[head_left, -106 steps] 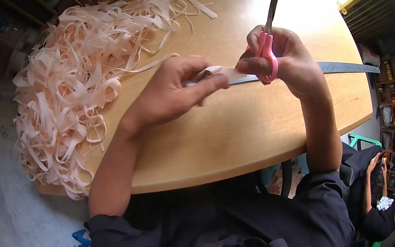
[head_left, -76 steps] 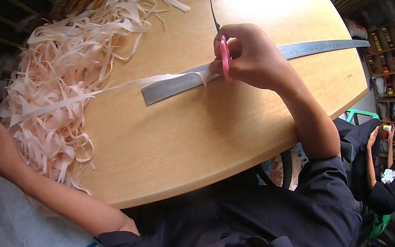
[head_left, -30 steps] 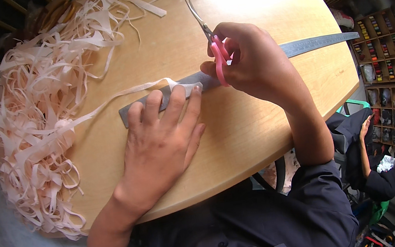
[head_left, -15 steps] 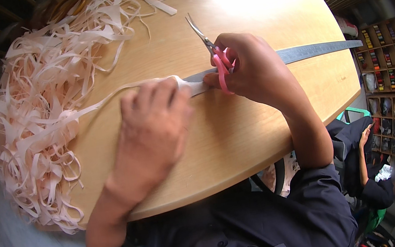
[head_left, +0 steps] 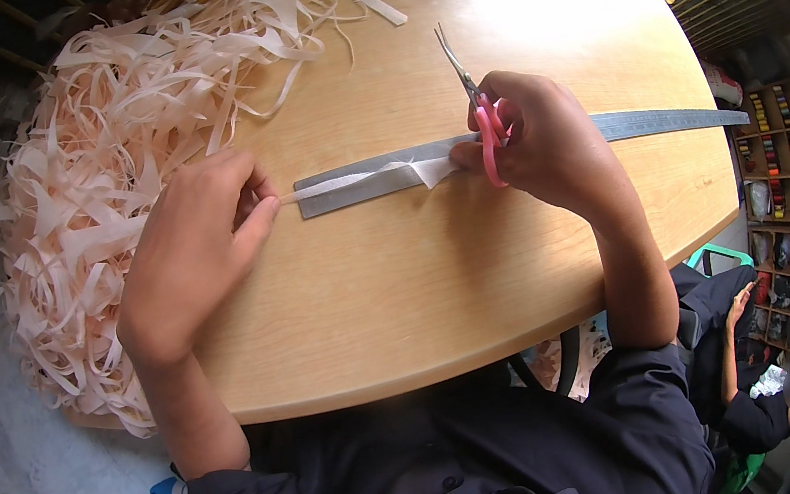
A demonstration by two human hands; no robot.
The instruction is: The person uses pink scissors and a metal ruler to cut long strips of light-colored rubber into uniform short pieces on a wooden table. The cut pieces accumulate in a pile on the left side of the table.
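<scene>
My right hand point(head_left: 547, 145) grips pink-handled scissors point(head_left: 472, 100), blades pointing up and away, and also pinches one end of a pale fabric strip point(head_left: 375, 177). The strip lies stretched along a long grey metal ruler point(head_left: 645, 121) that rests flat on the round wooden table point(head_left: 401, 287). My left hand point(head_left: 198, 249) pinches the strip's other end near the ruler's left tip, fingers closed on it.
A large heap of pale pink cut strips point(head_left: 120, 154) covers the table's left and far side and spills over its edge. Shelves with small bottles point(head_left: 777, 163) stand at right. Another person point(head_left: 767, 377) sits low at the lower right.
My left hand slid left off the ruler and now pulls the strip taut by its end. My right hand with the scissors stayed at the ruler's middle.
</scene>
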